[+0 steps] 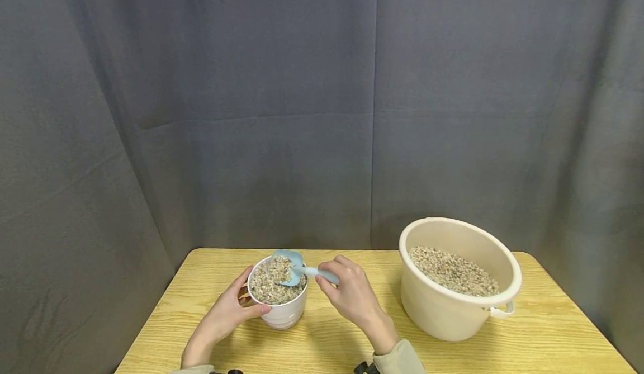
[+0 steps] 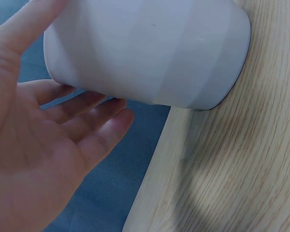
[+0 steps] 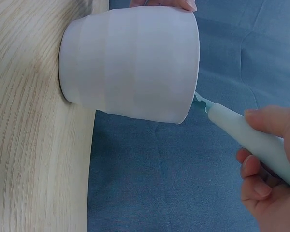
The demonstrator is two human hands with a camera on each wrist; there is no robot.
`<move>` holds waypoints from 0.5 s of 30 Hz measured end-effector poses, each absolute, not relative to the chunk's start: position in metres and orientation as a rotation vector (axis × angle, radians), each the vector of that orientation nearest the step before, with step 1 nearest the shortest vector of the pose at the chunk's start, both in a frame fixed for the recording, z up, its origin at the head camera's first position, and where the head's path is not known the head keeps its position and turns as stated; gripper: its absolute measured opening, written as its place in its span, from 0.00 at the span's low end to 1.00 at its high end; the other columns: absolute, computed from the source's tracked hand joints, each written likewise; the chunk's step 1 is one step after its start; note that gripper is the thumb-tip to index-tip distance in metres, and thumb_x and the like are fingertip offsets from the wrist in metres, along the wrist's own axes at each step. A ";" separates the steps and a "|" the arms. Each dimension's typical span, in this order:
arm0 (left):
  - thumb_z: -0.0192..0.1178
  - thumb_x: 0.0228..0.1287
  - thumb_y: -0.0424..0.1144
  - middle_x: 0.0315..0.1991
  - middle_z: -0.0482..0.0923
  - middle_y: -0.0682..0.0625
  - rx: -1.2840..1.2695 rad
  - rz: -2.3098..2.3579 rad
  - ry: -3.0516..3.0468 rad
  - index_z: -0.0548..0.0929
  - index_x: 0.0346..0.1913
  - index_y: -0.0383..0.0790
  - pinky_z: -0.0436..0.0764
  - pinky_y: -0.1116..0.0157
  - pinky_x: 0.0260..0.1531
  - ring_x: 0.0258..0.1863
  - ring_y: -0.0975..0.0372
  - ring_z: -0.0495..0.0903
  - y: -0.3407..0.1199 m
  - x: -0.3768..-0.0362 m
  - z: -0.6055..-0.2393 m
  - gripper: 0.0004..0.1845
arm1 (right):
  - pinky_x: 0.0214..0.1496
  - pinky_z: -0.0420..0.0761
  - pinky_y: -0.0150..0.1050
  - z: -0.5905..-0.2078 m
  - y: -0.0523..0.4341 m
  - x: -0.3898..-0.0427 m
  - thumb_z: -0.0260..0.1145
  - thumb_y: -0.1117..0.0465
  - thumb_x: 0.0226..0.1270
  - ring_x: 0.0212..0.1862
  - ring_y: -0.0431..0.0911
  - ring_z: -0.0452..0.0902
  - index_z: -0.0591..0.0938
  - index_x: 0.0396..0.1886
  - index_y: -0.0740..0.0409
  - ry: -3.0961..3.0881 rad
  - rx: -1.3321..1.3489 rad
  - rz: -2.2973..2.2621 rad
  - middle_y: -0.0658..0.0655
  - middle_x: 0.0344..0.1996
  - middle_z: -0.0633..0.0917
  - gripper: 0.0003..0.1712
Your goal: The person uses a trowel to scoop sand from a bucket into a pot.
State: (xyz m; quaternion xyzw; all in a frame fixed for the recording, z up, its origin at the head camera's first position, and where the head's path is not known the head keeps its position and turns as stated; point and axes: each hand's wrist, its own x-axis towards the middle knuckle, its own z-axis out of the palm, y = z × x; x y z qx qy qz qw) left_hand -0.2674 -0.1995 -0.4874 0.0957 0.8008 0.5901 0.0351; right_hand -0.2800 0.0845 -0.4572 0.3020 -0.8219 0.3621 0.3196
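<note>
A white ribbed pot [image 1: 285,313], filled close to its rim with grainy tan gravel [image 1: 269,291], stands on the table. My left hand [image 1: 226,309] holds it from the left, thumb at the near rim and fingers round the far side. In the left wrist view the fingers [image 2: 94,118] lie along the pot's wall. My right hand [image 1: 352,293] grips the handle of a light blue scoop [image 1: 297,257]. The scoop's blade, with gravel on it, lies over the pot's opening. The right wrist view shows the handle [image 3: 241,130] between thumb and curled fingers, its blade mostly hidden behind the rim.
On the right stands a large cream bucket [image 1: 443,312] holding more gravel [image 1: 453,270], its white handle [image 1: 502,310] hanging at the near right side. The wood-grain table [image 1: 543,340] ends at a dark grey curtain [image 1: 282,167], which also hangs along both sides.
</note>
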 end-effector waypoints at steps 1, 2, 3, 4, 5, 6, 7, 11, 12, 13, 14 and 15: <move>0.75 0.53 0.38 0.73 0.55 0.34 0.286 1.812 2.462 0.49 0.78 0.37 0.73 0.53 0.60 0.66 0.42 0.65 -0.199 -0.268 -0.488 0.55 | 0.26 0.74 0.30 -0.457 0.085 -0.280 0.75 0.66 0.55 0.27 0.37 0.71 0.87 0.33 0.55 -2.158 0.795 0.947 0.46 0.27 0.81 0.06; 0.75 0.53 0.38 0.73 0.55 0.35 0.278 1.809 2.464 0.49 0.78 0.38 0.73 0.53 0.61 0.66 0.43 0.65 -0.200 -0.268 -0.489 0.56 | 0.27 0.74 0.31 -0.457 0.085 -0.280 0.75 0.66 0.55 0.27 0.37 0.71 0.87 0.34 0.55 -2.155 0.797 0.944 0.46 0.27 0.81 0.06; 0.75 0.53 0.38 0.73 0.55 0.35 0.280 1.804 2.469 0.49 0.78 0.37 0.73 0.53 0.61 0.66 0.43 0.65 -0.200 -0.268 -0.489 0.56 | 0.27 0.74 0.31 -0.457 0.085 -0.280 0.75 0.66 0.55 0.27 0.37 0.71 0.87 0.34 0.56 -2.151 0.798 0.939 0.46 0.28 0.81 0.06; 0.75 0.52 0.39 0.73 0.56 0.35 0.273 1.803 2.472 0.49 0.78 0.38 0.73 0.53 0.61 0.66 0.43 0.65 -0.200 -0.269 -0.490 0.56 | 0.27 0.74 0.30 -0.457 0.085 -0.280 0.75 0.66 0.55 0.27 0.37 0.71 0.87 0.34 0.56 -2.148 0.797 0.933 0.46 0.28 0.81 0.06; 0.75 0.52 0.39 0.73 0.56 0.35 0.274 1.801 2.475 0.49 0.78 0.37 0.73 0.53 0.60 0.66 0.43 0.65 -0.200 -0.269 -0.490 0.56 | 0.26 0.74 0.30 -0.457 0.085 -0.280 0.75 0.66 0.55 0.27 0.37 0.71 0.87 0.34 0.56 -2.146 0.797 0.929 0.46 0.28 0.81 0.07; 0.75 0.52 0.39 0.72 0.56 0.35 0.277 1.800 2.477 0.49 0.77 0.37 0.73 0.53 0.60 0.66 0.43 0.66 -0.200 -0.269 -0.490 0.56 | 0.26 0.74 0.30 -0.457 0.086 -0.280 0.75 0.66 0.55 0.27 0.37 0.71 0.87 0.34 0.56 -2.143 0.796 0.925 0.46 0.28 0.81 0.07; 0.75 0.52 0.39 0.72 0.56 0.35 0.279 1.799 2.478 0.49 0.77 0.37 0.73 0.54 0.60 0.66 0.43 0.66 -0.200 -0.269 -0.490 0.56 | 0.26 0.74 0.30 -0.457 0.086 -0.280 0.75 0.66 0.55 0.27 0.37 0.71 0.87 0.34 0.56 -2.142 0.796 0.922 0.46 0.28 0.81 0.07; 0.75 0.53 0.38 0.72 0.56 0.34 0.302 1.804 2.466 0.49 0.77 0.37 0.73 0.54 0.60 0.66 0.44 0.66 -0.200 -0.268 -0.489 0.55 | 0.26 0.74 0.30 -0.456 0.087 -0.281 0.75 0.67 0.55 0.27 0.37 0.71 0.87 0.34 0.56 -2.146 0.795 0.920 0.46 0.28 0.81 0.07; 0.75 0.53 0.38 0.72 0.56 0.35 0.301 1.807 2.462 0.49 0.77 0.37 0.73 0.53 0.61 0.66 0.44 0.66 -0.200 -0.268 -0.488 0.55 | 0.26 0.74 0.30 -0.456 0.087 -0.281 0.75 0.67 0.55 0.27 0.37 0.71 0.87 0.34 0.56 -2.149 0.796 0.920 0.46 0.28 0.81 0.07; 0.75 0.53 0.37 0.72 0.56 0.34 0.302 1.809 2.460 0.49 0.77 0.37 0.73 0.53 0.61 0.66 0.44 0.65 -0.199 -0.268 -0.488 0.55 | 0.26 0.74 0.31 -0.456 0.087 -0.281 0.75 0.67 0.55 0.27 0.37 0.71 0.87 0.35 0.56 -2.153 0.796 0.920 0.46 0.28 0.81 0.07; 0.75 0.53 0.37 0.72 0.56 0.34 0.305 1.811 2.458 0.49 0.77 0.37 0.73 0.53 0.61 0.66 0.44 0.65 -0.199 -0.268 -0.488 0.55 | 0.26 0.74 0.31 -0.456 0.087 -0.281 0.75 0.67 0.55 0.27 0.37 0.71 0.87 0.35 0.56 -2.154 0.796 0.920 0.46 0.28 0.80 0.07; 0.75 0.53 0.37 0.72 0.56 0.34 0.305 1.813 2.459 0.49 0.77 0.37 0.73 0.53 0.61 0.66 0.43 0.66 -0.199 -0.268 -0.487 0.55 | 0.27 0.75 0.31 -0.456 0.087 -0.281 0.75 0.67 0.55 0.27 0.37 0.71 0.87 0.35 0.56 -2.154 0.796 0.919 0.46 0.28 0.81 0.07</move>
